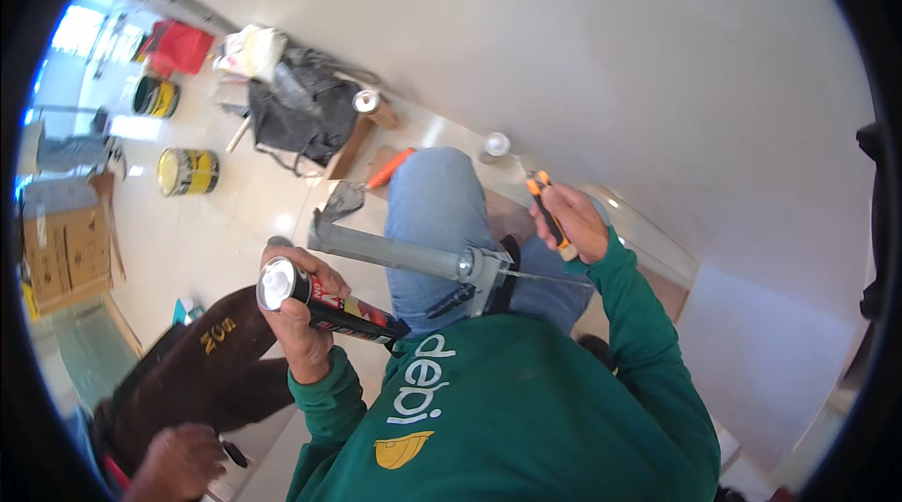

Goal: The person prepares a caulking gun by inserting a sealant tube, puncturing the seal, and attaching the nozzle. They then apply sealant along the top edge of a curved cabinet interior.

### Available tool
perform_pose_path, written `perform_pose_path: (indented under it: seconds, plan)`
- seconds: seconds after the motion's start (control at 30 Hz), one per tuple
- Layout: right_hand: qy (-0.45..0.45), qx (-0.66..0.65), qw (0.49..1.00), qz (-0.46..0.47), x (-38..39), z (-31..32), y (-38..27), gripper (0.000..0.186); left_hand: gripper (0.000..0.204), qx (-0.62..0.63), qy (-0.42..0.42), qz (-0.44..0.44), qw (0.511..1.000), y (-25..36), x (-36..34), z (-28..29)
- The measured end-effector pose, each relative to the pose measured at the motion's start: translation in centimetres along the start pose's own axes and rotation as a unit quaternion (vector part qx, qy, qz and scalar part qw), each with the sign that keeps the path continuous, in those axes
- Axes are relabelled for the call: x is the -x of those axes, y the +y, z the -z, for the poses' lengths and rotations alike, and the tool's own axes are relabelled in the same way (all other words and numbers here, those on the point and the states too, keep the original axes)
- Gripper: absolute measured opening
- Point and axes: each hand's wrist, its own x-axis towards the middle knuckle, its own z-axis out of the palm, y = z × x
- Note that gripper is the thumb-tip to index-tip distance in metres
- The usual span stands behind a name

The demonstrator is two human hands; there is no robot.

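Observation:
My left hand [304,338] grips a black cartridge [352,319] with red and yellow markings, its pale top tilted up. My right hand [580,225] is closed on an orange-and-black utility knife [539,185], held at the right of my knees. A grey caulking gun [399,253] lies across my jeans [432,201], its handle end between my hands. Beyond my left knee, a trowel with an orange handle [390,168] rests on the floor. A small cartridge or can [494,147] stands near the wall, and another [374,109] stands further left.
A pale wall [695,79] rises ahead and right. At left are yellow-and-black buckets [188,173], cardboard [66,248], a dark bag [301,117] and a red item [178,46]. A co-worker's brown-trousered leg [188,370] and hand [178,464] are beside me; another person's legs [70,150] show far left.

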Motion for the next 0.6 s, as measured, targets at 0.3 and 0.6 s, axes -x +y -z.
perform_pose_path:
  seconds: [0.3,0.6]
  plan:
    - [-0.053,0.025,0.996,0.067,-11.0,-2.4,0.7,0.029,0.08,0.029,0.046,0.053,0.997,-1.1,0.7,1.4]
    - [-0.158,0.084,0.98,0.087,-27.7,-19.0,-8.6,0.051,0.072,0.139,0.06,0.015,0.988,-2.3,1.1,2.7]
